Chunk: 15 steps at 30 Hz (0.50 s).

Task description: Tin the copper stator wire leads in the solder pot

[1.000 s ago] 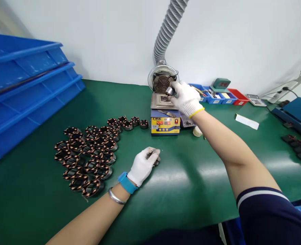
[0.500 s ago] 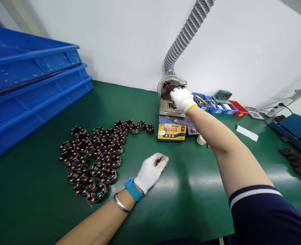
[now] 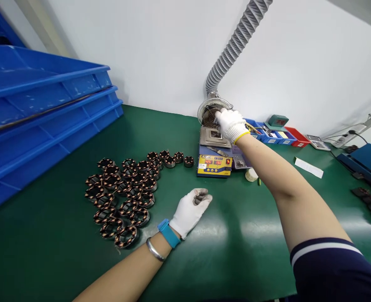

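My left hand (image 3: 191,212), in a white glove with dark-stained fingertips, rests low over the bench. Its fingers are curled, with a gap between thumb and fingertips, and I see nothing held there. My gloved right hand (image 3: 231,123) reaches over the solder pot (image 3: 215,135), beside the round fan guard (image 3: 210,117) behind it. Its fingers are closed, but whatever they hold is hidden by the hand. A yellow control panel (image 3: 214,165) with red digits fronts the pot. Left of my left hand stand several ring-shaped copper-wound motor stators (image 3: 127,237).
Stacked blue crates (image 3: 50,121) occupy the left side. A grey duct hose (image 3: 235,42) rises behind the pot. To the right are a small white round container (image 3: 251,175), a red bin (image 3: 298,138), blue bins, a paper strip (image 3: 309,167) and blue equipment (image 3: 367,167).
The view has shifted slightly, moving the scene right and down. My right hand has drawn a little to the right, showing more of the pot's opening. The left fingertips look slightly farther apart.
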Each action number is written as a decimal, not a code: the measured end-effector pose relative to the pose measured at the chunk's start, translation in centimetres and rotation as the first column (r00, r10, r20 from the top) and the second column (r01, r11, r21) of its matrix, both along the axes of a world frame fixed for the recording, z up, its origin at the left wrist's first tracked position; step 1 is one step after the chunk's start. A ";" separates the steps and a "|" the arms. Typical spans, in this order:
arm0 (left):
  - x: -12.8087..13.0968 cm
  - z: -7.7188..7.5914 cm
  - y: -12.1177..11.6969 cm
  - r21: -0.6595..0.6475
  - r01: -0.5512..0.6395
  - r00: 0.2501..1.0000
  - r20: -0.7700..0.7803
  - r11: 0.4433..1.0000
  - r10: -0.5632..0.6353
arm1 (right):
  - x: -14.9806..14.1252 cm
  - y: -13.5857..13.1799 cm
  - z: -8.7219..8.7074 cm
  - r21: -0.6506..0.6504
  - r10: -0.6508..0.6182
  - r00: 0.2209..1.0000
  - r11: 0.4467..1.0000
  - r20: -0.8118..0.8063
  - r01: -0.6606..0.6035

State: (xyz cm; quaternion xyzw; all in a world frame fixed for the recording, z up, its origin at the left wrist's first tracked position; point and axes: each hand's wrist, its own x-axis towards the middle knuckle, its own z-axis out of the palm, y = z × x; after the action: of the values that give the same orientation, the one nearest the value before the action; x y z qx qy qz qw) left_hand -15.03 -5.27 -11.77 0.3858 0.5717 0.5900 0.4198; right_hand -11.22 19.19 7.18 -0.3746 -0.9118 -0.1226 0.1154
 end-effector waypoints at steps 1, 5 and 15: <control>0.0 0.3 0.0 0.003 -0.023 0.999 0.027 1.000 0.023 | 0.3 -0.6 0.2 0.016 -0.011 0.999 1.000 -0.030 0.012; 0.1 1.2 0.4 0.058 -0.135 0.975 0.186 0.989 0.122 | 1.5 -4.3 -0.5 -0.053 -0.008 0.983 0.999 -0.183 -0.002; -0.6 0.0 -0.1 0.249 -0.265 0.948 -0.109 0.932 0.299 | 3.1 -14.0 -10.3 -0.516 -0.052 0.862 0.819 -0.504 -0.252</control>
State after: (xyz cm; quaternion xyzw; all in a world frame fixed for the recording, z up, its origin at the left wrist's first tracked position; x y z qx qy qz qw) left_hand -15.64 -5.36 -11.74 0.3879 0.5774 0.6771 0.2400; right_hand -8.11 5.16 -3.11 -0.3599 -0.8645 0.2598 0.2358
